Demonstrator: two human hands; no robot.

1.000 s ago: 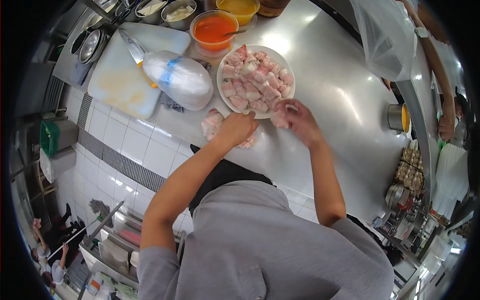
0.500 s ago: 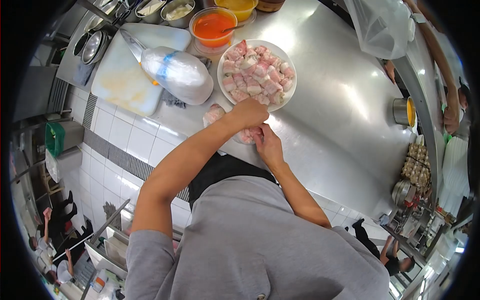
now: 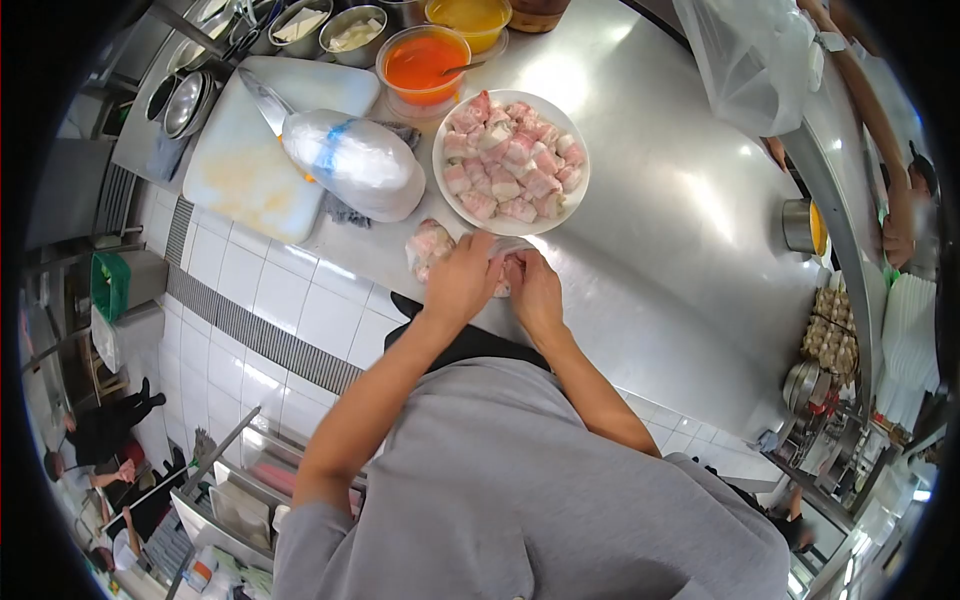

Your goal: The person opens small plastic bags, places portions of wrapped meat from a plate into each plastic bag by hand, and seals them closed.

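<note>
Low at the counter's front edge, a clear plastic bag point(image 3: 508, 247) with pinkish meat pieces inside sits between my hands. My left hand point(image 3: 463, 280) is closed at the bag's left side, fingertips at its opening. My right hand point(image 3: 538, 290) pinches the bag's right side. Another clear bag of meat pieces point(image 3: 427, 245) lies just left of my left hand, partly hidden behind it. Right above my hands stands a white plate point(image 3: 440, 185) heaped with bacon-wrapped rolls point(image 3: 515, 155).
A wrapped plastic bundle point(image 3: 355, 165) and a knife point(image 3: 262, 100) lie on the white cutting board point(image 3: 235, 190). Behind are tubs of orange sauce point(image 3: 420, 62) and yellow liquid point(image 3: 468, 15). A metal pot point(image 3: 800, 225) stands at the far right. Other people are around.
My left hand has come down from the plate's near rim to the bag beside my right hand. The right hand has hardly moved.
</note>
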